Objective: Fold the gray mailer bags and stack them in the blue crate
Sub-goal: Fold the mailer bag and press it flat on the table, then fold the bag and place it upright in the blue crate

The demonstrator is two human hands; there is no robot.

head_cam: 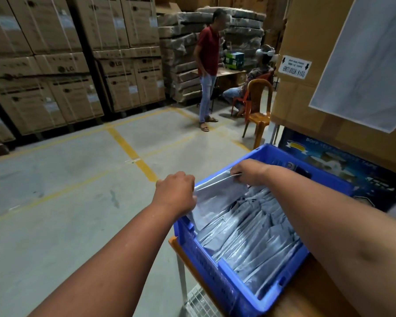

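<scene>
Blue crate (217,266) is my reference, sitting on a wooden table (306,300) with an orange edge. I see it packed with folded gray mailer bags (256,236), stacked on edge in overlapping rows across the whole interior.

One gray mailer bag (217,195) is held up at the crate's far left corner, partly above the rim, lower part dipping inside against the stack. Left hand (175,193) is curled around the bag's left edge, just outside the crate's left wall. Right hand (249,171) pinches the bag's top edge over the crate's far end, fingers closed on it. Both forearms reach in from the near side, right one crossing above the crate.

Beyond the crate on the right: a dark printed tape box (343,165) touching the far wall, large cardboard carton (329,65) stacked above it. Well beyond the crate: orange plastic chair (258,106), a standing person in a red shirt (207,65), a seated person (256,74) wearing a headset. Far left of the crate: cardboard boxes (66,65) on pallets, yellow floor lines (130,152).
</scene>
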